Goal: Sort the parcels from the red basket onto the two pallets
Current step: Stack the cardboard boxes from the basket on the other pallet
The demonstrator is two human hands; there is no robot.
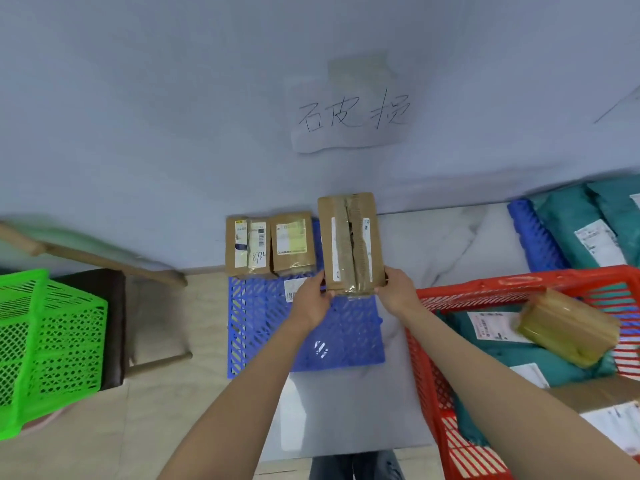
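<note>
At the centre of the frame, a person's left hand [311, 299] and right hand [398, 289] grip the near corners of a brown cardboard parcel with a torn, tape-patched seam [351, 242], fingers curled round its lower edge on either side, holding it above the far end of a blue plastic lattice pallet [346, 341] on the floor. Two smaller brown cardboard parcels with printed labels [270, 245] already stand side by side along the pallet's far edge, left of the held one, which appears headed for the open spot beside them. A handwritten paper sign [349, 112] is stuck to the wall above, seemingly marking this pallet's category; the ripped seam may explain the choice, though that is a judgement. At lower right, the red plastic mesh basket [429, 358] still holds teal plastic mailer bags [540, 358], a tape-wrapped yellowish parcel [568, 327] and a further labelled carton, so the sorting looks well short of done. At upper right, a second blue pallet [533, 233] carries teal mailers with white labels [581, 230]. A green plastic mesh basket [52, 341] sits at left, beside a dark-seated wooden chair [110, 306].
</note>
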